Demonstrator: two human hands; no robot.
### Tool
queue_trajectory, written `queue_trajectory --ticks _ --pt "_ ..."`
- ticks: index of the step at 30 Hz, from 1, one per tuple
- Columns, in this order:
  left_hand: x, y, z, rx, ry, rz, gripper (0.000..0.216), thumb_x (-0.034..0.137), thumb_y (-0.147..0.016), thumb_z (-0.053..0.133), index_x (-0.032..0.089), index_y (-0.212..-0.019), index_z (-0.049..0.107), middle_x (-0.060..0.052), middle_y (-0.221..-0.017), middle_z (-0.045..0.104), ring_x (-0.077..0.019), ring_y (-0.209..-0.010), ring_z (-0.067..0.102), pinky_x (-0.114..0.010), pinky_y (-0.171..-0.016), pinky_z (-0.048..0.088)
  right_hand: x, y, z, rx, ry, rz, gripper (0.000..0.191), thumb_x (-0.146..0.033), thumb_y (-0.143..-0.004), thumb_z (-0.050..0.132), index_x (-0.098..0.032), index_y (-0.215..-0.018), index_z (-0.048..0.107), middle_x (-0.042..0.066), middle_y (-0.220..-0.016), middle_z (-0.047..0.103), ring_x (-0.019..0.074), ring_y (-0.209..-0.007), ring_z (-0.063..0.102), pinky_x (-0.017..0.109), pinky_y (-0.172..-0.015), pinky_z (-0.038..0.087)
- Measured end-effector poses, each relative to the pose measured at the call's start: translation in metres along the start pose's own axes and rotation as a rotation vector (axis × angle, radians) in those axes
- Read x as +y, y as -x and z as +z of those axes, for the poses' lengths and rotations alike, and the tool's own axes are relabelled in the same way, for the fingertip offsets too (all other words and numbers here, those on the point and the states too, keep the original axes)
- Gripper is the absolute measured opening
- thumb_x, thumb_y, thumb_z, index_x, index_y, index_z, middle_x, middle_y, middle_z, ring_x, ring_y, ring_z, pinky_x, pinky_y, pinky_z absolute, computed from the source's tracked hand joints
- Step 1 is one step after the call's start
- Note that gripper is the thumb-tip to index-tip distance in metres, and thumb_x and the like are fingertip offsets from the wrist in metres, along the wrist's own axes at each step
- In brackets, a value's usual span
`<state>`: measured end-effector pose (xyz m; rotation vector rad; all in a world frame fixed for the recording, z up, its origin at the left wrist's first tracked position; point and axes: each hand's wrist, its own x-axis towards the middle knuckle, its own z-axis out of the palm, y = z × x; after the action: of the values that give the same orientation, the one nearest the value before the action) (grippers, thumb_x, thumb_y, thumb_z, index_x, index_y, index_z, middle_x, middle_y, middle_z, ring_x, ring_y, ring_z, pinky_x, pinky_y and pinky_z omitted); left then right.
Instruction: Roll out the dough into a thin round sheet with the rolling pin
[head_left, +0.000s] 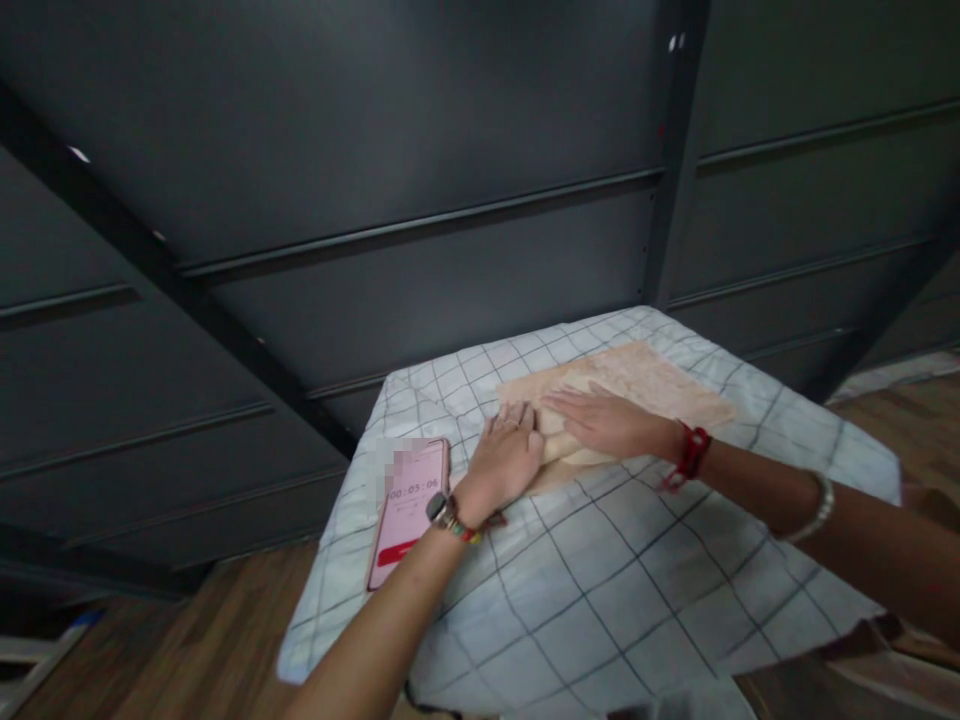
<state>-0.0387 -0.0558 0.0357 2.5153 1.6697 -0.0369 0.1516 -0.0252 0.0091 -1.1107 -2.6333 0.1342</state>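
My left hand (510, 450) lies palm down with its fingers spread, at the left end of a pale, rod-shaped piece (559, 446). My right hand (604, 420) rests flat across the same piece, fingers stretched out toward the left. Whether the piece is a rolling pin or a roll of dough, I cannot tell; both hands cover much of it. Under the hands is a pale, flat layer that looks like dough (581, 385). Beneath that is a peach-coloured sheet (660, 385) with whitish, powdery patches.
A phone (409, 515) showing a running timer lies left of my left hand. The small table has a white checked cloth (592, 560). Dark metal panels (450, 290) stand right behind it. Wooden floor (225, 620) shows on both sides.
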Motion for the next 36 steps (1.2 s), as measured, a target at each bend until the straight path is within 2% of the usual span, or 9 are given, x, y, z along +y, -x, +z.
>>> queue_trajectory --ticks 3,6,10,14,19,23,28,33,36 --pt "0.003 0.000 -0.002 0.039 -0.036 -0.035 0.054 0.025 -0.097 0.018 0.008 -0.144 0.037 -0.013 -0.153 0.028 -0.0271 -0.142 0.021 -0.045 -0.114 0.021 -0.001 0.001 0.001 0.008 -0.007 0.022 0.052 -0.026 -0.095 0.033 -0.023 -0.146 0.038 0.003 -0.150 0.039 0.0221 -0.139 0.032 0.044 -0.114 0.027" --pt "0.005 -0.005 -0.005 -0.016 -0.077 -0.109 0.050 0.020 -0.094 0.021 0.008 -0.134 0.049 -0.015 -0.148 0.037 -0.0272 -0.137 0.033 -0.045 -0.113 0.024 0.002 -0.002 0.000 -0.025 -0.042 0.081 0.052 -0.023 -0.093 0.036 -0.026 -0.145 0.040 0.000 -0.148 0.042 0.0202 -0.137 0.035 0.041 -0.114 0.028" --pt "0.006 -0.005 -0.004 0.003 -0.043 0.000 0.055 0.028 -0.097 0.017 0.009 -0.146 0.034 -0.013 -0.154 0.025 -0.0265 -0.143 0.019 -0.045 -0.113 0.022 0.001 0.002 -0.002 -0.058 -0.065 0.047 0.053 -0.029 -0.095 0.031 -0.022 -0.148 0.035 0.003 -0.152 0.034 0.0223 -0.141 0.026 0.046 -0.115 0.023" --pt "0.006 -0.007 -0.002 -0.019 -0.062 -0.081 0.055 0.028 -0.095 0.021 0.006 -0.142 0.039 -0.016 -0.155 0.021 -0.0310 -0.143 0.014 -0.050 -0.112 0.021 0.000 0.002 -0.005 -0.113 -0.096 0.116 0.053 -0.025 -0.093 0.032 -0.022 -0.146 0.037 0.003 -0.150 0.038 0.0208 -0.140 0.031 0.041 -0.114 0.028" --pt "0.008 -0.006 -0.002 -0.011 -0.035 0.009 0.058 0.030 -0.097 0.015 0.010 -0.148 0.030 -0.012 -0.155 0.023 -0.0259 -0.143 0.017 -0.044 -0.115 0.018 -0.004 0.008 -0.008 -0.100 -0.101 0.070 0.055 -0.032 -0.095 0.030 -0.019 -0.148 0.034 0.006 -0.153 0.031 0.0251 -0.142 0.024 0.049 -0.115 0.022" --pt "0.010 -0.008 -0.003 -0.008 -0.070 -0.042 0.056 0.028 -0.095 0.020 0.005 -0.141 0.041 -0.018 -0.153 0.026 -0.0317 -0.142 0.020 -0.050 -0.112 0.020 -0.007 0.008 -0.012 -0.145 -0.105 0.181 0.056 -0.026 -0.092 0.033 -0.014 -0.147 0.036 0.009 -0.152 0.034 0.0232 -0.140 0.030 0.042 -0.114 0.028" --pt "0.011 -0.005 -0.001 -0.012 -0.036 0.033 0.057 0.031 -0.097 0.015 0.012 -0.147 0.033 -0.012 -0.154 0.026 -0.0251 -0.142 0.021 -0.042 -0.114 0.020 -0.012 0.017 -0.010 -0.067 -0.003 0.078 0.054 -0.030 -0.095 0.029 -0.017 -0.147 0.035 0.008 -0.152 0.033 0.0247 -0.142 0.025 0.050 -0.114 0.022" --pt "0.014 -0.008 0.001 0.026 -0.051 -0.041 0.056 0.029 -0.095 0.023 0.007 -0.143 0.039 -0.015 -0.153 0.026 -0.0313 -0.142 0.018 -0.048 -0.112 0.021 -0.014 0.022 -0.007 -0.012 0.012 0.164 0.052 -0.026 -0.094 0.029 -0.020 -0.145 0.040 0.006 -0.149 0.040 0.0198 -0.138 0.034 0.041 -0.113 0.030" --pt "0.017 -0.003 0.003 0.033 -0.028 0.006 0.058 0.030 -0.096 0.019 0.007 -0.148 0.031 -0.013 -0.154 0.024 -0.0268 -0.143 0.018 -0.043 -0.115 0.018 -0.019 0.028 -0.007 0.054 0.062 0.070 0.054 -0.028 -0.095 0.026 -0.014 -0.146 0.037 0.010 -0.150 0.037 0.0218 -0.140 0.029 0.046 -0.114 0.025"
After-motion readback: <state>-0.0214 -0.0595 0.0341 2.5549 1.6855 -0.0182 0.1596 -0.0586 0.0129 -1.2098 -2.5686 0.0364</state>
